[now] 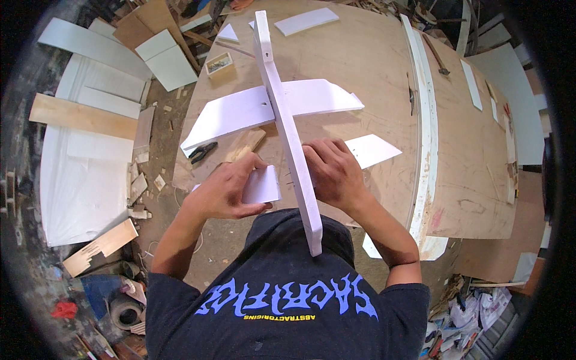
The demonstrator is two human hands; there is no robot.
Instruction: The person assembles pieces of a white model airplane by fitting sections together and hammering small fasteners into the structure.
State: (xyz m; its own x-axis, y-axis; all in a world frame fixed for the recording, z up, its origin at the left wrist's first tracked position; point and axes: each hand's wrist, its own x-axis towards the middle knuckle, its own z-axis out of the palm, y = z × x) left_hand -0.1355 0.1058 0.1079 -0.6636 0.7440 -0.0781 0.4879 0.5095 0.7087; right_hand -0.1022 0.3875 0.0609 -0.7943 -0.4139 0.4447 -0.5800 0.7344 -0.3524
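Observation:
A long white board stands on edge in front of me, its near end against my black shirt. A white crosspiece with angled ends meets it, forming a cross shape. My left hand grips a smaller white panel between thumb and fingers, left of the long board. Thin nail-like points stick out of the board's left face. On the other side my right hand is closed against the long board, its fingertips partly hidden. Black-handled pliers and a bare wood block lie beyond my left hand.
The plywood worktop carries a small box of hardware, a white offcut, a long white strip and a hammer. White panels lean at left. Wood scraps litter the floor.

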